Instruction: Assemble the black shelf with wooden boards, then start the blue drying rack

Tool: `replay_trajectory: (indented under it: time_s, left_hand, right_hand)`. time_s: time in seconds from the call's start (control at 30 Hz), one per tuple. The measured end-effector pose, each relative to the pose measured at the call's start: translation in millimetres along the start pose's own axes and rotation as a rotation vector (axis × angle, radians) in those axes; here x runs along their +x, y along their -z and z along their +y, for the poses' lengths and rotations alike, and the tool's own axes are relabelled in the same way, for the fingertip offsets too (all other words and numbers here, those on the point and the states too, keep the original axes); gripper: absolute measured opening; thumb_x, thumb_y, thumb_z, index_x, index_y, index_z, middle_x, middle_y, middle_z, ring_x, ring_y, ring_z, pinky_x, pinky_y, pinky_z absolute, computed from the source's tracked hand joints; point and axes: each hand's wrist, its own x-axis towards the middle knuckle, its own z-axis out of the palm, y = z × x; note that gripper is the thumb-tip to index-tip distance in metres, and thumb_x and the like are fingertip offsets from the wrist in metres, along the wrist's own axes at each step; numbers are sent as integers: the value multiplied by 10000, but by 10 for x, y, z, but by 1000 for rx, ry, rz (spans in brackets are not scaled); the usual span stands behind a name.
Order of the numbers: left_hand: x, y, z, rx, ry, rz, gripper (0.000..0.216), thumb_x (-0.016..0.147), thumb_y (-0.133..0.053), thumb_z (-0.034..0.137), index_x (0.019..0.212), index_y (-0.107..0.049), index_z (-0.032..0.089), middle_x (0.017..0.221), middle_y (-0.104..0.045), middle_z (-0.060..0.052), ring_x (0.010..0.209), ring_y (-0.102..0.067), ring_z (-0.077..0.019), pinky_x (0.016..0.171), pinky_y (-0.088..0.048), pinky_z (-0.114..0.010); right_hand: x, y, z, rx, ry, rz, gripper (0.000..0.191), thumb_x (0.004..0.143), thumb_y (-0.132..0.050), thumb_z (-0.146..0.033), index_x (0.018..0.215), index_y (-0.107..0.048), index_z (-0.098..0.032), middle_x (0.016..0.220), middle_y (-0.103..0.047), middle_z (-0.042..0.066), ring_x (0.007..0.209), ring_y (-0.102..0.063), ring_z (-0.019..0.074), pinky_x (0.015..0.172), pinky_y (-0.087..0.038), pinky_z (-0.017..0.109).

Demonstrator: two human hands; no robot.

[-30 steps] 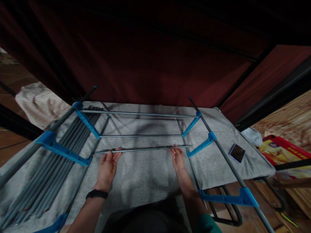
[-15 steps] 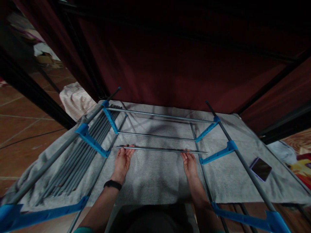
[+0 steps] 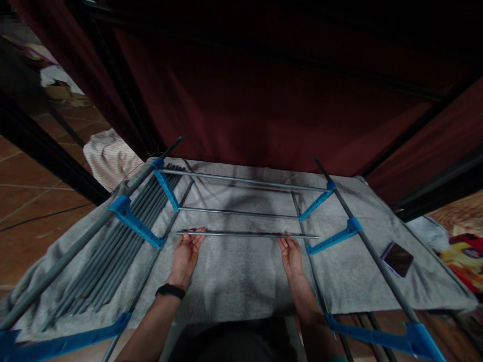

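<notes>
A thin grey metal rod (image 3: 245, 234) lies level across my two hands above a grey cloth (image 3: 241, 276). My left hand (image 3: 185, 254), a black band on its wrist, holds the rod's left end at its fingertips. My right hand (image 3: 290, 254) holds it near the right end the same way. Past the rod, two more grey rods (image 3: 237, 213) span between blue plastic brackets (image 3: 166, 188) on long grey side poles (image 3: 372, 254). A free blue bracket (image 3: 332, 236) sits just right of the held rod, another (image 3: 136, 223) just left of it.
A bundle of several spare grey rods (image 3: 113, 256) lies on the cloth at the left. A dark phone (image 3: 397, 259) rests on the cloth at the right. A dark red curtain (image 3: 256, 100) hangs behind. Tiled floor and a pale striped cloth (image 3: 109, 158) are at the left.
The view swung left, then steadied. Both hands have kept hold of the rod, which sits nearly where it was between the two free brackets.
</notes>
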Motion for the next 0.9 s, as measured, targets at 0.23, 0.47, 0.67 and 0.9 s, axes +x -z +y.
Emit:
replay_trajectory:
  time_s: [0.23, 0.47, 0.67, 0.9]
  left_hand:
    - [10, -37, 19, 24, -4, 33, 261, 983, -380, 174, 838, -595, 151, 829, -712, -73, 844, -709, -168, 905, -562, -381]
    - [-9, -52, 31, 53, -18, 19, 279, 979, -397, 189, 829, -627, 145, 857, -715, -84, 877, -709, -181, 869, -582, -354]
    - [-60, -119, 50, 89, 30, -10, 118, 876, -566, 80, 800, -642, 128, 858, -707, -59, 867, -708, -168, 854, -586, -314]
    - [-33, -144, 161, 75, 64, 78, 175, 860, -559, 53, 728, -602, 159, 800, -680, -6, 755, -678, -123, 790, -590, -294]
  right_hand:
    - [-22, -55, -22, 12, -26, 13, 183, 708, -747, -236, 858, -642, -231, 938, -712, -5, 900, -691, 154, 883, -561, 342]
    - [1, -116, -66, 54, -62, 11, 178, 685, -774, -221, 777, -622, -231, 848, -710, -27, 833, -690, 135, 844, -571, 308]
    - [-61, -200, -87, 42, -97, 12, 209, 661, -792, -224, 776, -619, -205, 773, -707, -22, 728, -694, 141, 762, -582, 297]
    - [-120, -239, -117, 60, -110, 48, 206, 694, -765, -263, 819, -608, -215, 754, -700, -30, 726, -698, 143, 750, -586, 302]
